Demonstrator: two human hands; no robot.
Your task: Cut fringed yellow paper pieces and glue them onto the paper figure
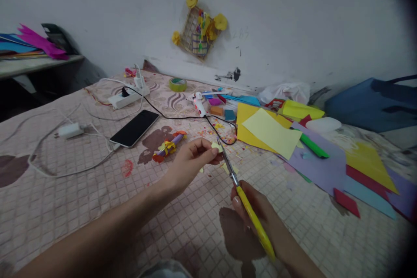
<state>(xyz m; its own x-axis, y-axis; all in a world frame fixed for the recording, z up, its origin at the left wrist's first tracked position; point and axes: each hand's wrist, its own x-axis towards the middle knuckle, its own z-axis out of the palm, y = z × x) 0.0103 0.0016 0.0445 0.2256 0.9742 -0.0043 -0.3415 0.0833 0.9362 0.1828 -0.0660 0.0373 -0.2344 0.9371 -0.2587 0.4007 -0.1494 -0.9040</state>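
My left hand [192, 158] pinches a small pale yellow paper scrap [216, 146] between thumb and fingers, held just above the patterned bedspread [81, 200]. My right hand [257, 215] grips yellow-handled scissors [247, 206]; their metal blades point up and away and meet the scrap's edge. A small rolled craft piece of purple, orange and yellow paper [169, 144] lies just beyond my left hand. Tiny paper cuttings are scattered around the blades' tip.
Sheets of coloured paper [270, 132] spread across the right side with a green marker [314, 146]. A phone [134, 127], power strip [128, 95], charger cables, glue gun [199, 103] and tape roll [177, 84] lie further back. A paper-flower craft [200, 28] hangs on the wall.
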